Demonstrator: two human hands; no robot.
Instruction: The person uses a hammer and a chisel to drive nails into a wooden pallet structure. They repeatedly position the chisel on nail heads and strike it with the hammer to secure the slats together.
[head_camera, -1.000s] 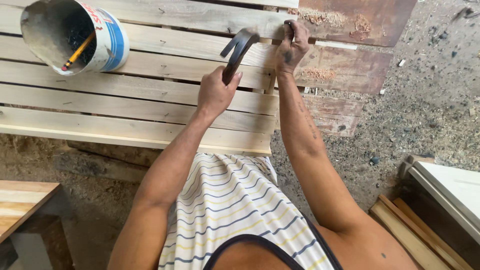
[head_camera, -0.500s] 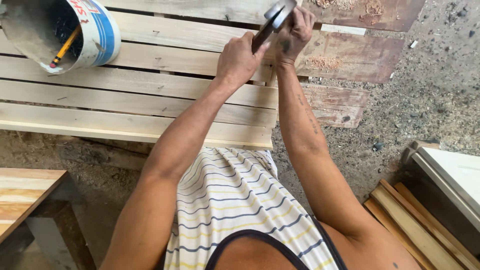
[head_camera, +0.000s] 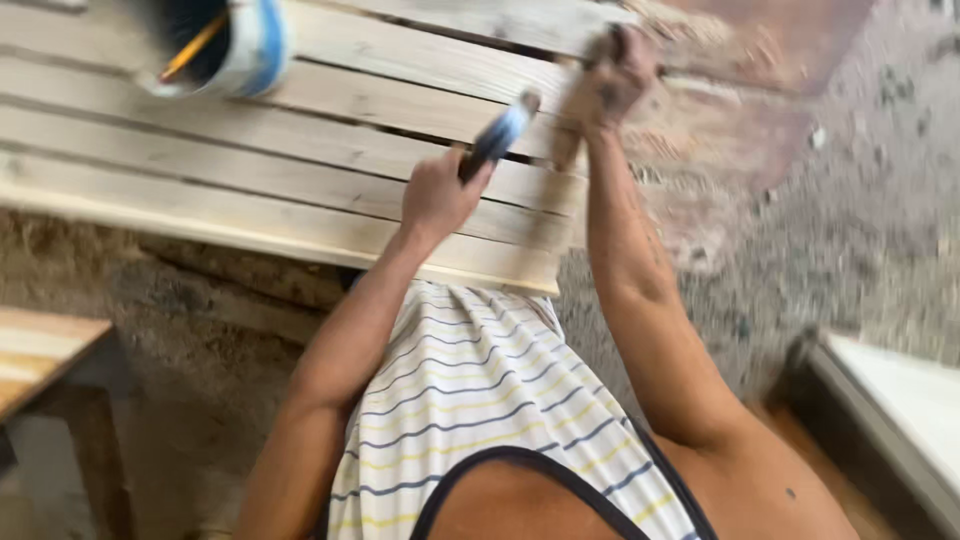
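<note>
The left hand (head_camera: 436, 196) is closed on the handle of a hammer (head_camera: 497, 134), raised over the slats (head_camera: 300, 150) near their right end, while the right hand (head_camera: 612, 82) pinches something small against the far right corner; this looks like nailing, mid-swing, and the next blow calls for a square hit clear of those fingers. Motion blur hides the hammer head and whatever the right hand grips, and the bucket (head_camera: 250, 50) at the far left edge is cut off by the frame

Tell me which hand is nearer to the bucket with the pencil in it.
Left. The left hand, gripping the hammer, is below and right of the bucket; the right hand is farther right, at the slats' end.
</note>
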